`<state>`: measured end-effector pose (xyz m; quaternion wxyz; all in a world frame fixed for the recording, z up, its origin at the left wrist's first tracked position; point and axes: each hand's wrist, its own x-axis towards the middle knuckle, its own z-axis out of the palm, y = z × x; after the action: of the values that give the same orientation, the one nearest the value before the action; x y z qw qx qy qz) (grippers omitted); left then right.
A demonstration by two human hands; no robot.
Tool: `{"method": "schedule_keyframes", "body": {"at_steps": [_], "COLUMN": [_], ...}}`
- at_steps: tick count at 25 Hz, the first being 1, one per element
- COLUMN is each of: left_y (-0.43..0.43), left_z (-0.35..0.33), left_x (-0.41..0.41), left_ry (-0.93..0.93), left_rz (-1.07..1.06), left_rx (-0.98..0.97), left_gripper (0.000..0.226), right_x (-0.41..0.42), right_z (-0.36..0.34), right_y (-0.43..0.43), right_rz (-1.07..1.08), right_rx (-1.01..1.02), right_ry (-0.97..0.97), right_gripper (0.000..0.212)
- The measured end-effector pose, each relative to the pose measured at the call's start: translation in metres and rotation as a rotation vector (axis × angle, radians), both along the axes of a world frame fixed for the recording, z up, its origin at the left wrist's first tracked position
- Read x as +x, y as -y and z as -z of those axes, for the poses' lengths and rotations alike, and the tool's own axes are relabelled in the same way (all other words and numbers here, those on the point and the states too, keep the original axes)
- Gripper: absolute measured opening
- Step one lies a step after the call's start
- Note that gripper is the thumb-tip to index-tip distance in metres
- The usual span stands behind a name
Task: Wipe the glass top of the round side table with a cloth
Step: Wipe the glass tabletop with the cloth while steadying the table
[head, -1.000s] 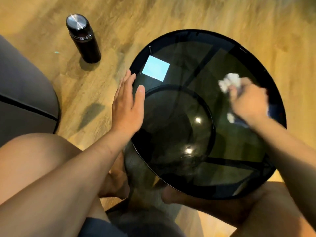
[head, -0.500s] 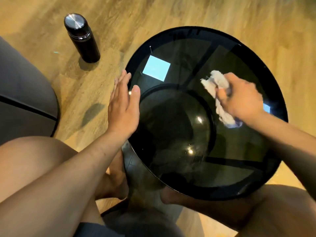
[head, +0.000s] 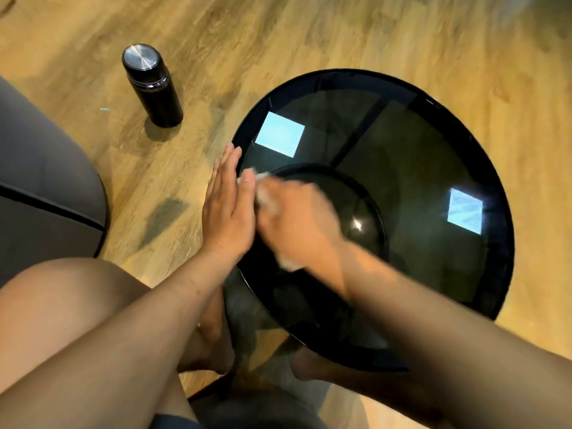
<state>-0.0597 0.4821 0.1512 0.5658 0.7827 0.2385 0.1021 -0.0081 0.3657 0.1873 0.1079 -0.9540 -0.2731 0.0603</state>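
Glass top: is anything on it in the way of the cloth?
No object lies on the glass top; the pale squares are reflections. Only the left hand, flat at the left rim, stands beside the cloth in the right hand.

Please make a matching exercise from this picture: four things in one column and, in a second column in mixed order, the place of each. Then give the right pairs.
Things
1. black flask
2. white cloth
3. left hand
4. grey seat

Places
A. flat at the left rim of the glass top
B. upright on the wooden floor
C. bunched in the right hand, on the glass
D. at the left border of the picture

Pairs: 1-B, 2-C, 3-A, 4-D
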Motion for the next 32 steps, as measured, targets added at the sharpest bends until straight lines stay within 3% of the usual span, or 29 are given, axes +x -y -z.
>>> {"method": "schedule_keyframes", "body": {"at_steps": [2,4,7,9,12,14,17,21,24,26,28,32], "left_y": [0.002,0.002,0.002,0.000,-0.001,0.000,-0.001,0.002,0.003,0.002,0.002,0.001], "left_z": [-0.001,0.001,0.006,0.006,0.005,0.005,0.007,0.002,0.000,0.002,0.004,0.004], "left_x": [-0.002,-0.004,-0.001,0.000,0.001,0.002,0.002,-0.003,-0.004,-0.004,-0.004,-0.002], "left_ry": [-0.038,-0.082,-0.052,-0.026,-0.018,-0.001,0.010,0.012,-0.017,-0.037,-0.024,-0.014], "left_rz": [-0.045,-0.041,0.001,0.038,0.071,0.078,0.063,-0.002,-0.023,-0.007,0.006,0.019], "left_rx": [-0.064,0.016,0.103,0.163,0.188,0.162,0.111,-0.016,0.001,0.022,0.033,0.025], "left_gripper": [0.058,0.059,0.059,0.060,0.060,0.061,0.066,0.066,0.070,0.074,0.078,0.079], "right_x": [-0.025,-0.002,0.085,0.150,0.197,0.187,0.126,0.020,0.024,0.056,0.104,0.186], "right_z": [-0.005,-0.007,-0.009,-0.017,-0.025,-0.023,-0.013,-0.010,-0.012,-0.008,-0.009,-0.026], "right_y": [-0.015,0.011,0.098,0.160,0.188,0.157,0.076,-0.032,-0.018,0.037,0.108,0.192], "right_rz": [-0.116,-0.129,0.128,0.382,0.663,0.705,0.450,-0.057,-0.136,-0.055,0.165,0.640], "right_rx": [0.097,0.020,-0.164,-0.258,-0.163,-0.096,-0.069,0.118,0.074,-0.066,-0.130,-0.112], "right_ry": [-0.057,-0.011,0.109,0.086,0.007,0.032,0.086,-0.140,-0.144,-0.015,0.060,-0.008], "right_gripper": [0.033,0.039,0.033,0.030,0.030,0.034,0.036,0.024,0.034,0.038,0.032,0.030]}}
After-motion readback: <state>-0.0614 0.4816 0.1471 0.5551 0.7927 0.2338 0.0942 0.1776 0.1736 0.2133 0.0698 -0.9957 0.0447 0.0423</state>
